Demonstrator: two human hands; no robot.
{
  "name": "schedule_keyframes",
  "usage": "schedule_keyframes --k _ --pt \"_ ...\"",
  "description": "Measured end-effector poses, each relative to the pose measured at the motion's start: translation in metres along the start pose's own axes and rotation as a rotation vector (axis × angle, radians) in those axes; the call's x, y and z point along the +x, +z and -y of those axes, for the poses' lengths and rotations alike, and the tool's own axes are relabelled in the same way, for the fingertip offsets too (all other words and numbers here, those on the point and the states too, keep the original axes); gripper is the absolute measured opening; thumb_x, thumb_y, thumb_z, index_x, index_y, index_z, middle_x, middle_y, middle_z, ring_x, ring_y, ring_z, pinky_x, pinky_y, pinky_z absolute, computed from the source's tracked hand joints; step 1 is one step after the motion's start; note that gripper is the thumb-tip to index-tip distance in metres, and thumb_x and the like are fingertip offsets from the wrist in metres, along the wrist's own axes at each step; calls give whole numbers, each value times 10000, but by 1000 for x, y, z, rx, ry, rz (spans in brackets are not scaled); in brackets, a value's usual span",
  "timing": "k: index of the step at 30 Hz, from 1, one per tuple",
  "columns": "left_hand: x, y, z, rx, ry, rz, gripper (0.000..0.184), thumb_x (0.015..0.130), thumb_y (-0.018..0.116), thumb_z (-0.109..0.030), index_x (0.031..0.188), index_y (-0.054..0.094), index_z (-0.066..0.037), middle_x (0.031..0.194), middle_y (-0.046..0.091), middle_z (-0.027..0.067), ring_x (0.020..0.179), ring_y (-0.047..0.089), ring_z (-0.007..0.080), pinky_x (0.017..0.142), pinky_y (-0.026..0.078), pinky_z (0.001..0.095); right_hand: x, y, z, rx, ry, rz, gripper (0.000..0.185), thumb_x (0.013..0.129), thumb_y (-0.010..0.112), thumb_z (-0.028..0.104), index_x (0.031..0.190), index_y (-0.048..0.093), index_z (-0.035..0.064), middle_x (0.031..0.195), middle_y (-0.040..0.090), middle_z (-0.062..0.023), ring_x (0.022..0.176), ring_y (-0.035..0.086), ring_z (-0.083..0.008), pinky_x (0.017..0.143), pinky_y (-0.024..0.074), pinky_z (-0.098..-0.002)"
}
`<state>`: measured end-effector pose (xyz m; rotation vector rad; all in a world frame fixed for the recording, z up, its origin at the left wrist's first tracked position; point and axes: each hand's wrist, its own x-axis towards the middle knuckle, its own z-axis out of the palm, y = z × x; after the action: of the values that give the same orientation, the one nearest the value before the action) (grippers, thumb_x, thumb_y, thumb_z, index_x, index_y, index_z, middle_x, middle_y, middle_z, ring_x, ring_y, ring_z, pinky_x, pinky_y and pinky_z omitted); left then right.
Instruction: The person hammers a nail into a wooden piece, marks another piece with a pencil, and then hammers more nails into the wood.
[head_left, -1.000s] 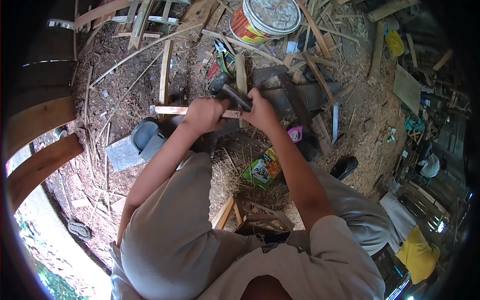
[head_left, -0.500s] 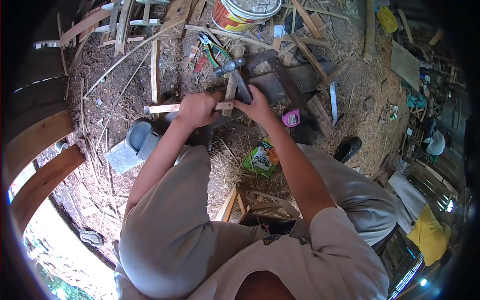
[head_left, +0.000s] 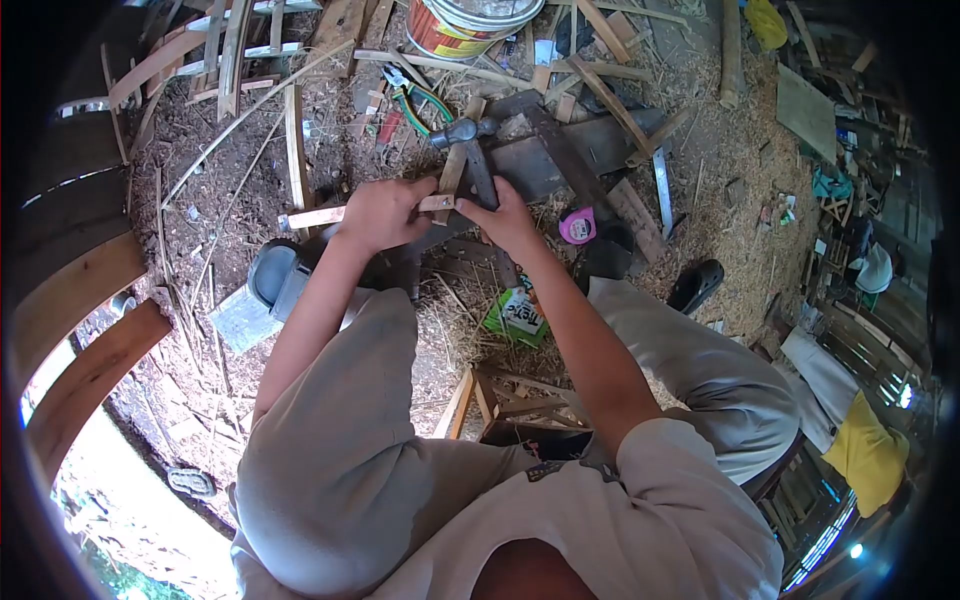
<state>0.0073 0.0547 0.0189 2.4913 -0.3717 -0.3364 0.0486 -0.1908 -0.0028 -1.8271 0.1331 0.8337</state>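
My left hand is closed round a narrow wooden strip that lies crosswise. The strip's right end crosses a second wooden piece, which slants away over a dark board. A hammer is in my right hand, its head pointing away from me and its handle running down past the palm. The right thumb reaches to the strip's end near the crossing. Beyond the hammer lie pliers with green and yellow handles. A pink tape measure is right of my right hand.
A paint bucket stands at the far side. A green packet lies between my legs, near a wooden frame. Wood offcuts and shavings cover the ground. A metal ruler-like strip and a dark shoe are at right.
The view has shifted slightly, moving the scene a little left. Against it, the hammer's head has swung slightly right and its handle stands straighter. Both hands keep their holds.
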Motion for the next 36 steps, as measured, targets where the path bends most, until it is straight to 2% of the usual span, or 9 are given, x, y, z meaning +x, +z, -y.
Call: schedule_keyframes --k 13,16,18,21,25,31,33,34,36 --pt "2 -3 1 11 7 62 363 795 764 -251 1119 655 -128 818 729 142 811 728 385 704 575 516 -9 14 5 85 -14 28 536 826 918 124 1195 535 53 1009 731 -56 662 636 -88 500 504 -274" --pt "0 0 1 25 -14 103 339 784 767 -256 1069 655 -110 806 726 144 813 728 384 705 574 517 -7 8 -9 -33 -35 27 569 822 903 145 1247 546 20 1060 750 -131 735 725 -213 590 574 -369" --pt "-1 0 2 25 -1 81 326 779 766 -257 1041 659 -97 789 720 141 814 729 381 703 571 515 -8 7 -15 -397 -315 -218 604 819 878 182 1292 553 -6 1102 741 -234 903 758 -390 756 598 -481" --pt "-2 0 3 46 -5 96 320 776 761 -257 1033 663 -93 786 718 143 814 729 383 704 571 514 -21 3 -13 -487 -173 -259 665 808 868 219 1337 549 -26 1122 720 -295 1059 706 -482 886 565 -537" --pt "-1 7 4 52 2 87 325 773 760 -255 1038 665 -91 806 725 144 821 730 383 711 573 516 -34 5 -9 -563 -64 -255 685 808 873 221 1352 548 -41 1101 725 -291 1051 703 -481 874 566 -536" --pt "-1 12 2 83 16 112 364 773 771 -263 1074 670 -86 843 733 145 846 735 381 723 584 514 -29 13 -33 -517 -237 -401 720 776 927 291 1308 579 -47 1086 729 -279 1016 724 -453 869 572 -510" --pt "-1 14 2 87 22 127 381 776 779 -274 1089 671 -86 853 733 150 851 737 381 727 587 515 -26 16 -35 -470 -300 -472 584 746 972 281 1118 625 -4 858 692 -124 769 693 -311 725 541 -450" --pt "-1 16 3 85 21 122 381 776 779 -274 1089 671 -86 853 733 150 851 737 381 727 587 515 -25 15 -34 -473 -304 -470 584 746 972 281 1118 625 -4 858 692 -124 769 693 -311 725 541 -450" --pt "0 17 4 95 34 112 367 783 780 -281 1077 670 -89 857 733 154 848 737 383 724 586 519 -23 13 -33 -411 -162 -352 819 721 975 338 1314 581 -67 1095 732 -268 1028 725 -446 882 575 -493"
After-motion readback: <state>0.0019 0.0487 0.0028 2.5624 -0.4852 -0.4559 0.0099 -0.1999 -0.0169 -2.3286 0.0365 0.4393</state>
